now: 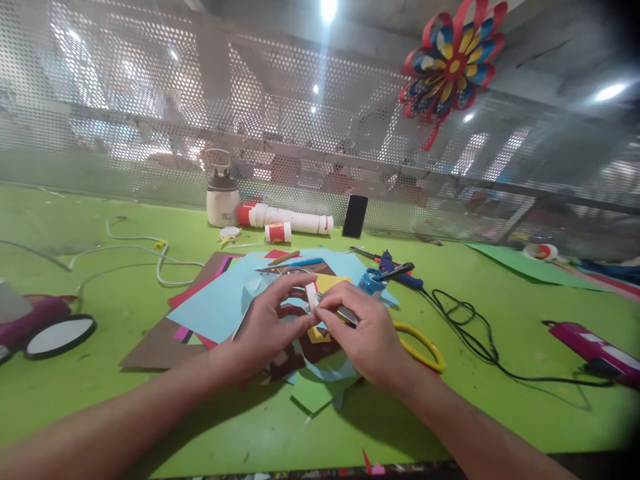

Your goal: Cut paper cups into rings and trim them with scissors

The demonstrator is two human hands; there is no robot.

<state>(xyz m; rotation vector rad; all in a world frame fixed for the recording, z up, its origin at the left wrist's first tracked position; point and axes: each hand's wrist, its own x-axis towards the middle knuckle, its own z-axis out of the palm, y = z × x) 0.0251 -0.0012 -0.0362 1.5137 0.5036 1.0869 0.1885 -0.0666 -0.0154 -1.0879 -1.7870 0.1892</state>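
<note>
Over a pile of coloured paper, my left hand (273, 313) is closed with thumb and fingers around a small white piece (312, 296) with a red edge. My right hand (365, 327) meets it from the other side, its thumb and forefinger pinched at the piece. A grey metallic tool (347, 315) shows in the right hand's grip; its kind is not clear. Beneath both hands lie light blue sheets (210, 307), yellow scraps and a green scrap (315, 393). Right of my right hand is a yellow ring-shaped thing (423, 347), partly hidden.
Behind stand a pump sprayer (221, 200), stacked paper cups (290, 219), a single cup (278, 233) and a phone (355, 217). At right are a blue glue gun (395, 267), a blue jar (370, 282) and a black cable (475, 327). A white cable (160, 260) runs at left.
</note>
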